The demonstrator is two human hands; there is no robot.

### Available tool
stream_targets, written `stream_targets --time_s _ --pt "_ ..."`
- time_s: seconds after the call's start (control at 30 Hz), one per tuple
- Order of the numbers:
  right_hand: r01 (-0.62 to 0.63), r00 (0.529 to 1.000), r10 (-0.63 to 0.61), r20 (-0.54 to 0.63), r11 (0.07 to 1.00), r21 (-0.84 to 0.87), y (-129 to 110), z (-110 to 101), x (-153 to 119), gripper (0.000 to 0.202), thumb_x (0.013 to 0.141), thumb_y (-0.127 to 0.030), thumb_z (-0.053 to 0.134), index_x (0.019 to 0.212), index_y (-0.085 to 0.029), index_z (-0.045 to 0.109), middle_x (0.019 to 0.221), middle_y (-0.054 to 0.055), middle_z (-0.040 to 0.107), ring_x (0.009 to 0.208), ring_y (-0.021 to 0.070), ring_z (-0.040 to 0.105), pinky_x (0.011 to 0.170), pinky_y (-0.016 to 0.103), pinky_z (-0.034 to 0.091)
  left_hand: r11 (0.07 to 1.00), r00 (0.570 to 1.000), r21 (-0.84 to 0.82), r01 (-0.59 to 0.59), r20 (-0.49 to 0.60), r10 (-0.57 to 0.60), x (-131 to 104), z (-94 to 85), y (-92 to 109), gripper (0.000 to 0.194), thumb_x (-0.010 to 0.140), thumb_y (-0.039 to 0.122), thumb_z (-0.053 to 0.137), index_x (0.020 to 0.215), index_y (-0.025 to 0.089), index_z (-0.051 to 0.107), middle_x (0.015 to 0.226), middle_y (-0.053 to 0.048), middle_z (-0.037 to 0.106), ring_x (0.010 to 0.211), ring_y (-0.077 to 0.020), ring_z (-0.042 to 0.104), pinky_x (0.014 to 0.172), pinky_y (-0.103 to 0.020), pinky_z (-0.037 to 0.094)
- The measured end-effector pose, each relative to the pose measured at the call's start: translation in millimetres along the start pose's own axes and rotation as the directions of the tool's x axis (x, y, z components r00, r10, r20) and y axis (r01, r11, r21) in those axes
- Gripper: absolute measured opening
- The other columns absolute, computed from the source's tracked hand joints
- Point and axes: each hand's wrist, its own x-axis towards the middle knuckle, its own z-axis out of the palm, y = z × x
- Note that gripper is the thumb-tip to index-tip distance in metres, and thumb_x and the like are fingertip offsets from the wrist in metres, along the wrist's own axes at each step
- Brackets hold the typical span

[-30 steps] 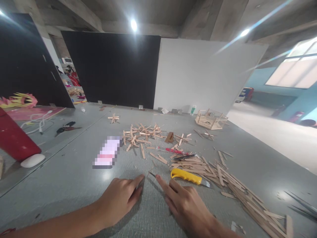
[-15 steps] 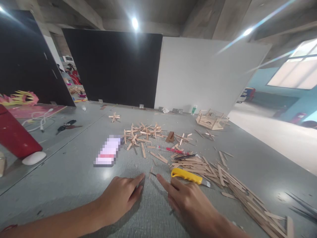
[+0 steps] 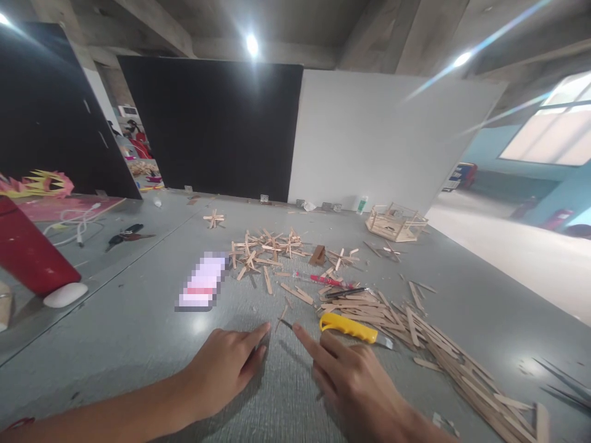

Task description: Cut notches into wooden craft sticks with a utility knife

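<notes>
My left hand point(image 3: 228, 363) rests on the grey table with index finger and thumb apart and nothing visible between them. Its index fingertip is just left of a thin wood sliver point(image 3: 279, 322). From the other side, my right hand point(image 3: 353, 375) holds a thin dark tool point(image 3: 286, 323) beneath its outstretched index finger, the tool's tip touching or very near the sliver. Most of this tool is hidden by the hand. Beyond my right hand lies a yellow cutter point(image 3: 348, 327) with its blade out, beside a long pile of flat wooden sticks point(image 3: 443, 351).
Crossed-stick pieces point(image 3: 272, 243), a red pen point(image 3: 330, 280) and a black pen point(image 3: 345, 292) lie ahead. A blurred-out phone point(image 3: 202, 283), keys point(image 3: 127, 235) and a red bottle point(image 3: 34, 249) are left. A stick frame point(image 3: 397, 223) stands back right; tweezers point(image 3: 566, 381) lie far right.
The small sliver between my fingertips has tilted, its upper end swinging right. Both hands have stayed almost in place. The camera view has shifted very slightly.
</notes>
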Motion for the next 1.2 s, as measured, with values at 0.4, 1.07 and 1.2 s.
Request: stream_targets --time_s 0.4,1.07,1.2 --pt "0.014 1.0 -0.013 -0.018 1.0 0.02 -4.4 2.6 0.1 0.052 0.104 -0.009 0.041 0.154 -0.014 0.051 0.087 0.006 0.07 0.061 0.0187 0.069 0.055 0.029 0.053 1.0 1.0 -0.013 -0.004 -0.016 0.004 -1.1 -0.5 0.1 0.044 0.107 0.026 0.041 0.144 0.017 0.062 0.09 -0.008 0.083 0.071 -0.0264 0.079 0.061 -0.033 0.052" --pt "-0.055 0.989 0.081 -0.121 0.978 0.2 -2.9 3.4 -0.1 0.05 0.102 -0.009 0.043 0.149 -0.013 0.061 0.08 0.005 0.07 0.063 0.0145 0.066 0.06 0.024 0.051 0.998 1.0 -0.061 -0.013 -0.026 0.012 -0.8 1.3 -3.1 0.047 0.106 0.021 0.037 0.145 0.017 0.063 0.093 -0.01 0.082 0.074 -0.0279 0.079 0.064 -0.034 0.055" --pt "-0.078 0.984 0.105 -0.143 0.98 0.184 -3.3 3.4 1.5 0.051 0.101 -0.008 0.043 0.148 -0.014 0.063 0.077 0.004 0.068 0.06 0.0141 0.064 0.057 0.024 0.047 0.994 1.0 -0.106 -0.001 -0.025 -0.002 -3.0 1.3 -4.2 0.048 0.105 0.019 0.036 0.144 0.017 0.064 0.093 -0.01 0.082 0.073 -0.0265 0.079 0.062 -0.033 0.055"
